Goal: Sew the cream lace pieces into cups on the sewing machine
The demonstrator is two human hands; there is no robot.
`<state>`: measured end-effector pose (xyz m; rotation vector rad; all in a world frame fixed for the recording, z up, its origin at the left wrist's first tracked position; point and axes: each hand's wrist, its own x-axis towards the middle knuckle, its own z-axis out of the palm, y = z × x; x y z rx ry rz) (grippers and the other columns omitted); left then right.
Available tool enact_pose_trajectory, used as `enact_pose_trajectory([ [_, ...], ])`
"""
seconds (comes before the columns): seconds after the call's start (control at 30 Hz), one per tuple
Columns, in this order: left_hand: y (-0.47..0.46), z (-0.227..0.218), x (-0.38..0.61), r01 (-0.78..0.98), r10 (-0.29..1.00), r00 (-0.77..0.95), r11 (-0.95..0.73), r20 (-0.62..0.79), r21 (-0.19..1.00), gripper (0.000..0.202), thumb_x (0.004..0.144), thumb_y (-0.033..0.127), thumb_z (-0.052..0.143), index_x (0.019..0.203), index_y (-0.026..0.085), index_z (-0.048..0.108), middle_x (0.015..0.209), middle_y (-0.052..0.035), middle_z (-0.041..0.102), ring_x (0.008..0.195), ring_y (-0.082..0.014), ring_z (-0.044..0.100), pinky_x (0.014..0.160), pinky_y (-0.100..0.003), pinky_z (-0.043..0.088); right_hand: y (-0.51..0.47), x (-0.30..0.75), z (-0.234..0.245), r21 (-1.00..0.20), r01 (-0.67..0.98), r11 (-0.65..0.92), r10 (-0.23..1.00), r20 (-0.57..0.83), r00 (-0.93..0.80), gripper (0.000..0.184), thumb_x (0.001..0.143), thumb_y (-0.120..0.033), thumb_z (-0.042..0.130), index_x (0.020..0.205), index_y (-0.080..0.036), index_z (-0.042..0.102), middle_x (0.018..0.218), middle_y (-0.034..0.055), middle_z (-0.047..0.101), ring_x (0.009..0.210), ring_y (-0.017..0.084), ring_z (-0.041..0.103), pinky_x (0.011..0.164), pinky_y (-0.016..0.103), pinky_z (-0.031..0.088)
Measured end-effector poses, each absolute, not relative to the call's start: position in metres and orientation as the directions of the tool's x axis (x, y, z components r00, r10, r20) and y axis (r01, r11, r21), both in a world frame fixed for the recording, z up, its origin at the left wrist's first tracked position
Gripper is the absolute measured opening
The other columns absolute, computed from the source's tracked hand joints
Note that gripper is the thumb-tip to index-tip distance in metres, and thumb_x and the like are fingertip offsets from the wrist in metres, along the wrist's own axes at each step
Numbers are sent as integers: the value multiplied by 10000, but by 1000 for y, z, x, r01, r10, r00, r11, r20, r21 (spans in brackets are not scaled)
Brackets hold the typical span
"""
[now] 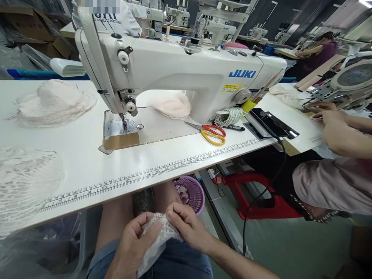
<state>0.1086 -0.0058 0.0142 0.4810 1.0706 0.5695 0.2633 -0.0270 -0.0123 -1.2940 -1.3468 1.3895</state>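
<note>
Over my lap, below the table edge, I hold a piece of white lace fabric with both hands. My left hand is closed on its left side, thumb on top. My right hand pinches the upper right edge between thumb and fingers. A sheer part of the cloth hangs down between the hands. Above them on the table stands a white sewing machine, its presser foot over the metal plate. Pale pink fabric lies under the machine's arm.
Scissors with red and yellow handles lie beside a coil of cord and a black phone. Stacked fabric and lace pieces lie left. A purple basket stands below. A co-worker's hands work at right.
</note>
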Motion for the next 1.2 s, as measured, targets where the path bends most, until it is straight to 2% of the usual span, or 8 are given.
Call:
enact_pose_trajectory([
  [0.27,-6,6,109,38,780,294,568,-552,822,308,644,438,729,691,138,675,580,8,591,541,-101,474,507,-164,366,-26,268,10,-804,517,292,956,257,-140,85,914,-220,493,922,-179,567,865,46,535,779,136,504,663,240,386],
  [0.5,-3,-3,101,323,822,385,306,-419,896,180,718,333,626,674,160,651,568,24,542,552,-122,453,519,-183,353,-22,264,13,-806,522,278,952,159,-262,80,915,-192,456,876,-175,523,843,29,513,741,130,474,623,237,351],
  [0.63,1,-6,97,254,760,401,445,-512,859,327,711,459,638,651,139,610,569,21,486,553,-113,401,513,-189,315,-17,268,9,-967,220,130,964,71,-255,151,930,-261,432,807,-178,456,817,20,457,738,128,443,645,240,364],
  [0.77,3,1,95,159,629,468,631,-621,759,414,613,525,720,664,135,591,566,34,448,528,-90,340,495,-188,275,-12,268,13,-995,26,101,933,86,-350,147,928,-251,407,806,-179,450,802,26,488,714,122,472,633,231,382],
  [0.87,3,18,92,139,570,485,698,-663,702,423,608,516,737,619,147,530,545,60,361,515,-74,273,476,-183,223,-13,270,14,-920,243,309,869,170,-465,95,844,-128,399,789,-184,452,728,12,496,669,125,467,596,231,352],
  [0.97,4,39,88,192,575,479,669,-664,718,418,650,519,703,597,154,508,525,59,347,497,-73,254,453,-193,196,-20,283,2,-674,511,533,791,183,-584,96,708,-100,435,734,-188,466,669,7,464,613,139,409,546,258,286],
  [1.07,6,46,91,255,618,470,588,-630,768,399,673,524,672,626,143,563,521,41,401,492,-79,287,447,-196,197,-27,303,-10,-623,657,424,881,113,-460,103,773,-123,405,711,-189,453,613,-7,429,558,133,375,516,252,265],
  [1.2,7,31,105,298,584,491,584,-646,755,402,664,524,650,611,136,558,517,41,412,498,-82,298,460,-193,223,-29,313,2,-739,642,204,961,24,-277,220,962,-186,292,857,-175,486,624,-28,472,526,100,420,513,201,320],
])
